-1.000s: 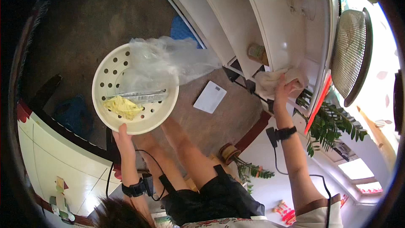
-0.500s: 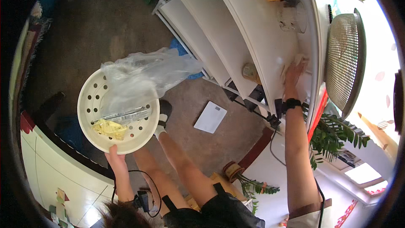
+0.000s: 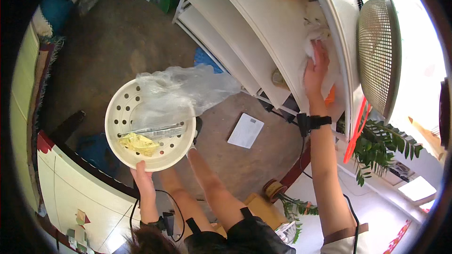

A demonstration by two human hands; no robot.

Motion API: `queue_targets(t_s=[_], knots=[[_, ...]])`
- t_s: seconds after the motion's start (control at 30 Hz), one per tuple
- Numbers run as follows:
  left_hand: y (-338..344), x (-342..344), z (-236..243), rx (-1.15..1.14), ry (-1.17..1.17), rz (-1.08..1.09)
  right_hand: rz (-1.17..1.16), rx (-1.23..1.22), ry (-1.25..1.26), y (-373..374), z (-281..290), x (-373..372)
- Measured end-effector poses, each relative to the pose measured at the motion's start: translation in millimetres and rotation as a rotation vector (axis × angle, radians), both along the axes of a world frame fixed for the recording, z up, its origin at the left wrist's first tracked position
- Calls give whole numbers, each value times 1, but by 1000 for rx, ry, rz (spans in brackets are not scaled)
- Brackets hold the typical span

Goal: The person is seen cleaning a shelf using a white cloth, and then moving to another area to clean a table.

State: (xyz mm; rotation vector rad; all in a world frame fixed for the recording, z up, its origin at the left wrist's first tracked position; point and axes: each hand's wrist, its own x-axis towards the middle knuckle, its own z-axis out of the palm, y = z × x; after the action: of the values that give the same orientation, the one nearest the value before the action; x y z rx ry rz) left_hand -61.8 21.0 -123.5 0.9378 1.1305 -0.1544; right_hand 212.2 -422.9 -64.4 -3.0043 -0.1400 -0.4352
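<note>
A brown floor [image 3: 127,47] meets a white wall [image 3: 369,214] along a dark-red baseboard [image 3: 295,169].

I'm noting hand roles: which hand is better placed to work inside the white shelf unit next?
Probably the right hand: it reaches into the white shelf unit and touches a pale cloth. The left hand grips the perforated white basket, away from the unit.

No legible lettering or numbers.
</note>
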Motion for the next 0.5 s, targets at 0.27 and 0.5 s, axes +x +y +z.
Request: queue_targets(t_s=[0.27,0.5], knots=[[1,3,5,-6,55,-47,221,303,51,101,10,-11],[2,8,27,53,39,-131,620,589,219,188,24,-16]])
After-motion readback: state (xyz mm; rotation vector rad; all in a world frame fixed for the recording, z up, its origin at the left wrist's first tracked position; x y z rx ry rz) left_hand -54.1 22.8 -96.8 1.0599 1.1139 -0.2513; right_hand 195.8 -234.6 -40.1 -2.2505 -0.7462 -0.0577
